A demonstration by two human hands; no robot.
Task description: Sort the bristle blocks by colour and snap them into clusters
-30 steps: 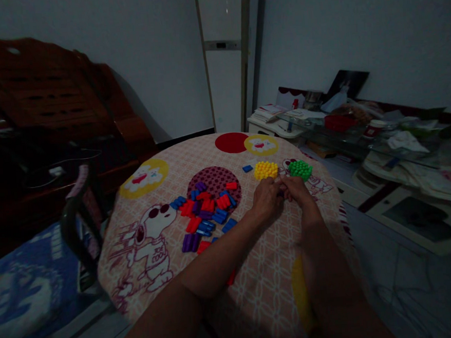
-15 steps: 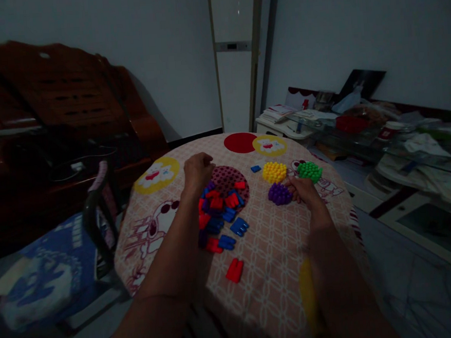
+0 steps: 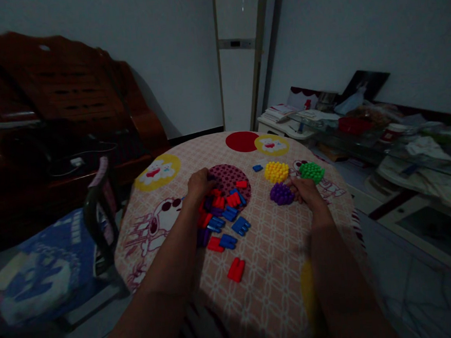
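Note:
My left hand is down on the far edge of a pile of red, blue and purple plastic pieces, its fingers curled; what they hold is hidden. My right hand is closed on a purple knobbly ball that rests on the round table. Just beyond lie a yellow ball and a green ball. A lone red piece lies nearer to me, and a single blue piece sits by the yellow ball.
A dark chair stands at the table's left edge, with a wooden bench behind it. A cluttered low glass table is at the right. A tall white unit stands against the far wall.
A second ago both hands were together near the yellow and green balls. My left hand has moved left and come down on the pile; the purple ball now shows under my right hand.

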